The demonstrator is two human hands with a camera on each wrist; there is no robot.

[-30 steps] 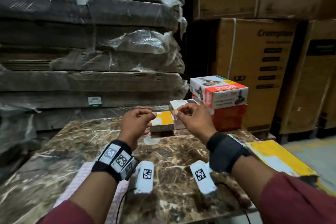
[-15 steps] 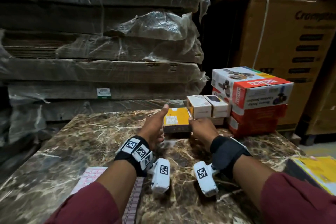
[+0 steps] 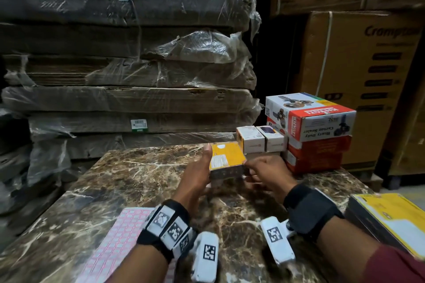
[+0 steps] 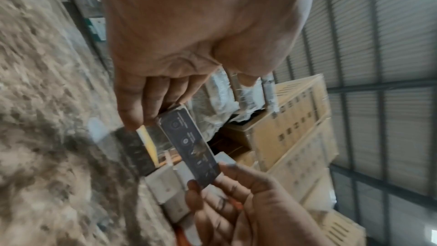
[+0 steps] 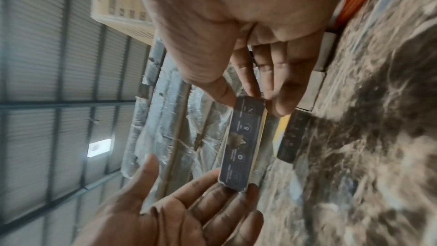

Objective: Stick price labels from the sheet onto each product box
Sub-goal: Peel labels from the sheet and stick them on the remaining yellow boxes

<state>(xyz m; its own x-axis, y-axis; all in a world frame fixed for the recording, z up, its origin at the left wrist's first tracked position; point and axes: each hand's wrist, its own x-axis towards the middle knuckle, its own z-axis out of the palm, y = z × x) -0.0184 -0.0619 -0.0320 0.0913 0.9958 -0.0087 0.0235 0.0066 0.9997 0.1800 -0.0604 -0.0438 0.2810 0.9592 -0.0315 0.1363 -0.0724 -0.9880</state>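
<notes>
A flat box with a yellow top and a dark printed side is held between both hands, just above the marble table. My left hand grips its left end, thumb up along the edge and fingers under it. The box's right end is pinched by my right hand between thumb and fingers. The pink label sheet lies flat on the table near my left forearm.
Two small white boxes stand behind the held box, beside a stack of red-and-white cartons. A yellow-topped flat package lies at the right edge. Wrapped cardboard stacks and large brown cartons wall the far side.
A second ago my right hand held a small white box near the stack. Both hands then came to the yellow box on the table and have raised it slightly toward me.
</notes>
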